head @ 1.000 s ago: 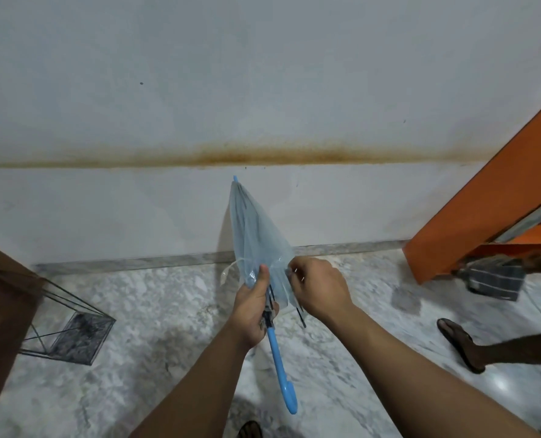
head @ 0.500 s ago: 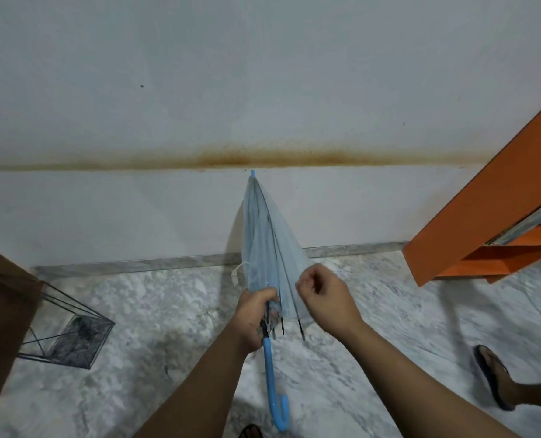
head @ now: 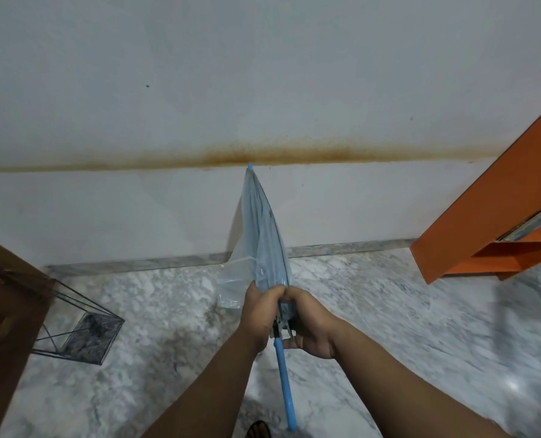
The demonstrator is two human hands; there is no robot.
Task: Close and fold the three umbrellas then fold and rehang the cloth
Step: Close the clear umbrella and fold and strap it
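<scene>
Right hand [head: 307,324] now joins left hand [head: 261,306]; both grip closed umbrella [head: 267,235].

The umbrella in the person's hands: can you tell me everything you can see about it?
The umbrella is closed, with a clear, pale blue plastic-looking canopy gathered loosely around dark thin ribs. One flap still billows out to the left. A small blue tip points up and away toward the wall; a straight bright blue shaft runs down toward the camera, its end cut off near the bottom edge. The left hand and right hand both grip the canopy's lower edge, bunching it around the shaft. It is held in the air, tilted slightly, above the marble floor.
</scene>
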